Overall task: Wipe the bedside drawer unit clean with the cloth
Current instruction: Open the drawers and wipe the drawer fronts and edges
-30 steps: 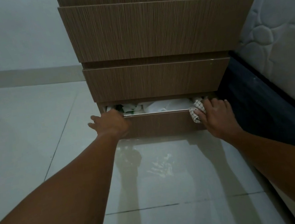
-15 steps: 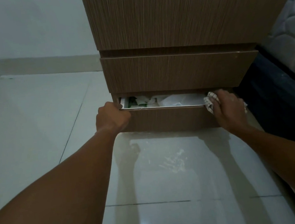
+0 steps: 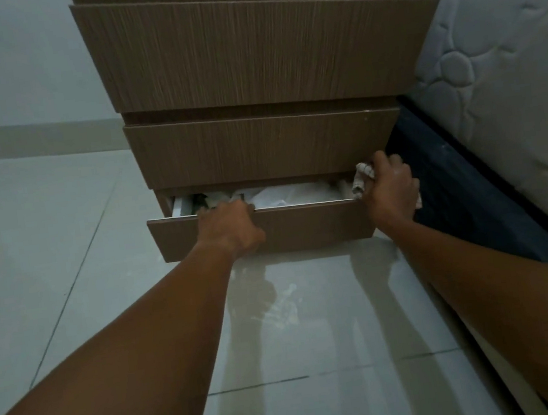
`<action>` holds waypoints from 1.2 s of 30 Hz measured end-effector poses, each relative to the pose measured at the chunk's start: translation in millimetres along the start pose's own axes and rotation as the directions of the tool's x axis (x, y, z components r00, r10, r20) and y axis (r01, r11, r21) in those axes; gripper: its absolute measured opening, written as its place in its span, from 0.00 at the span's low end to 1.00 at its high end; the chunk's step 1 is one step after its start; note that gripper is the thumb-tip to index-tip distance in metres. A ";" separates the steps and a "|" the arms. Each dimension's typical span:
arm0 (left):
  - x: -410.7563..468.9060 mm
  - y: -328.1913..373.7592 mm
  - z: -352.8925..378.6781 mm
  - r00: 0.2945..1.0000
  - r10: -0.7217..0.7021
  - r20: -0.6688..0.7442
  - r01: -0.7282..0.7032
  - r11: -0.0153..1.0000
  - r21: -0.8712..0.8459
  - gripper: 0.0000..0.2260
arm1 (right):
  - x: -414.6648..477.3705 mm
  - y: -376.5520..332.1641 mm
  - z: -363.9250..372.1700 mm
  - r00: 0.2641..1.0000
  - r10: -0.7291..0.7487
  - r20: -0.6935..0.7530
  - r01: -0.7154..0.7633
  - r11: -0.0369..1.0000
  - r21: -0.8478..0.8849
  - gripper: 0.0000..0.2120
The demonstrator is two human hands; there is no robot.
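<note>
Bottom drawer (image 3: 302, 226) of bedside drawer unit (image 3: 256, 47) pulled part open, contents showing.

Left hand (image 3: 230, 224) on drawer's top edge, fingers curled over it.

Right hand (image 3: 389, 189) at drawer's right corner, clenched on cloth (image 3: 362, 179).

Judgement: mid-task; progress unclear.

Glossy tile floor (image 3: 44, 235) left of unit, mattress (image 3: 510, 92) right.

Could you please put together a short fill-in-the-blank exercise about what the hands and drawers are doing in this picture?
1. The drawer that stands partly open is the ____ one of the drawer unit.
2. The checked cloth is bunched in the ____ hand.
3. The left hand has its grip on the top edge of the bottom drawer, whose front is coloured ____.
4. The right hand is at the drawer's ____ end.

Missing words: bottom; right; brown; right
</note>
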State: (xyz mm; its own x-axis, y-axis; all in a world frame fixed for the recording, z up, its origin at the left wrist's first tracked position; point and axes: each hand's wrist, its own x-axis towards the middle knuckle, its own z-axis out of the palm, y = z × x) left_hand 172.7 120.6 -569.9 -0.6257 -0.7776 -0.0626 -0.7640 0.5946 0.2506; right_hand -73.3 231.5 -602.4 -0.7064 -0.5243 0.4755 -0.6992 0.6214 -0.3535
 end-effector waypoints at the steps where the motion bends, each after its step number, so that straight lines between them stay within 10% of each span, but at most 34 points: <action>1: 0.9 3.2 0.4 1.000 0.007 0.003 -0.007 1.000 0.018 0.17 | 3.4 5.7 -4.6 0.997 0.063 -0.045 -0.064 0.998 -0.007 0.16; 6: 3.2 5.3 2.3 1.000 -0.002 -0.004 0.002 0.999 0.037 0.21 | 4.2 6.5 -11.4 0.953 -0.208 -0.221 0.197 0.978 -0.070 0.19; 14: -1.0 -10.6 -4.9 0.996 -0.085 -0.006 0.085 0.993 -0.086 0.16 | -23.2 -26.4 24.5 0.800 -0.521 0.298 0.519 0.850 0.093 0.16; 22: -13.3 -75.9 -13.3 0.918 -0.383 -0.099 0.327 0.875 -0.357 0.17 | -53.7 -90.4 56.8 0.655 -0.711 0.256 0.734 0.679 0.006 0.21; 29: -16.3 -106.4 -25.3 0.805 -0.593 0.000 0.262 0.357 -0.896 0.09 | -84.5 -196.4 90.5 0.579 -0.784 0.223 0.793 0.605 0.071 0.23; 32: -17.6 -124.4 -28.0 0.815 -0.565 0.133 0.195 0.050 -0.980 0.10 | -96.4 -225.3 99.4 0.558 -0.810 0.177 0.814 0.576 0.072 0.23; 36: -17.3 -140.4 -26.1 0.813 -0.544 0.207 0.170 -0.117 -0.978 0.20 | -109.3 -254.0 112.9 0.519 -0.844 0.134 0.842 0.532 0.086 0.20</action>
State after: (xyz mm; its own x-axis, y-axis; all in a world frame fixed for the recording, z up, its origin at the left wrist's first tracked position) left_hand 294.9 45.3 -578.8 -0.1253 -0.9136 -0.3869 0.1373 -0.4022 0.9052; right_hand 169.1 65.2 -655.4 0.2084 -0.8750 0.4370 -0.9765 -0.1612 0.1430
